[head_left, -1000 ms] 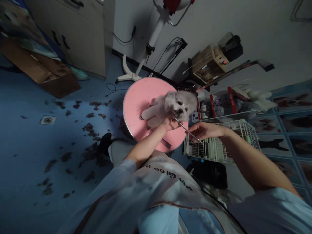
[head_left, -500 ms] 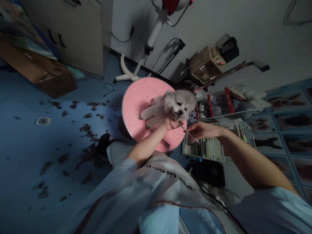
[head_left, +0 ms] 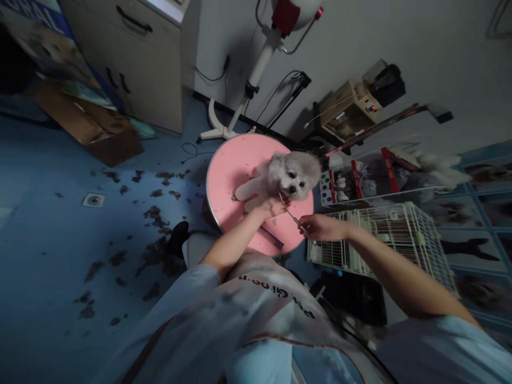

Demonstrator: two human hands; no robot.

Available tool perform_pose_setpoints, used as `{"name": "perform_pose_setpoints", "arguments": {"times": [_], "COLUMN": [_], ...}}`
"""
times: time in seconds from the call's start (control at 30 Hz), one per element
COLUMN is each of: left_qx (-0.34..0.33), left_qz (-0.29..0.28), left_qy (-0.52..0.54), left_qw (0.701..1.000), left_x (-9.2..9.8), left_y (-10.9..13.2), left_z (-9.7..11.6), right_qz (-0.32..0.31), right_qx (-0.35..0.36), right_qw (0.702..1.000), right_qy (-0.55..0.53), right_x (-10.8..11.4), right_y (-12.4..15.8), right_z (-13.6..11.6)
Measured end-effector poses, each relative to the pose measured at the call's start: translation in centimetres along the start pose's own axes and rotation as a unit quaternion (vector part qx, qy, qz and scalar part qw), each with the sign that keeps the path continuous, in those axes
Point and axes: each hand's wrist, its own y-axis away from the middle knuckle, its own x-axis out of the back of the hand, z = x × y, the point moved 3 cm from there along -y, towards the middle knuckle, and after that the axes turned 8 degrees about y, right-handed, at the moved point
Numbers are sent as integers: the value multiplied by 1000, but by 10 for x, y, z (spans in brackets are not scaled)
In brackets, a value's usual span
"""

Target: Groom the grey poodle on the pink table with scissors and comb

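Note:
A fluffy grey-white dog point(head_left: 298, 172) sits on the round pink grooming table point(head_left: 228, 165), its face turned up towards me. Just below its chin, against the chest, my left hand point(head_left: 274, 207) lies with its fingers stretched out. My right hand point(head_left: 322, 228) grips a pair of slim metal scissors point(head_left: 294, 218) by the handles. The blades point up and left to the fur under the dog's chin, passing in front of my left fingers. A dark comb-like strip point(head_left: 272, 238) lies near the table's front edge.
Behind the table stands a white dryer stand point(head_left: 250, 88). To the right are a white wire cage point(head_left: 372, 229) and a shelf point(head_left: 380, 189) with supplies. Clumps of cut hair point(head_left: 156, 256) litter the blue floor, and a cardboard box point(head_left: 100, 133) sits at the left.
My right hand and the scissors have moved left, closer to the dog's chin, and the scissors stand steeper. The whole view has shifted slightly.

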Motion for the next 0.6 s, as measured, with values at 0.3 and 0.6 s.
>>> {"name": "perform_pose_setpoints", "arguments": {"times": [0.3,0.6], "left_qx": [-279,-203], "left_qz": [98,114], "left_qy": [-165,-187], "left_qw": [941,954], "left_x": [14,-7], "left_y": [54,63], "left_z": [40,39], "right_qz": [97,170], "right_qx": [-189,-177], "right_qw": [969,965], "right_qy": [130,96], "right_x": [-135,-157], "right_y": [-109,-135], "right_z": [73,88]}}
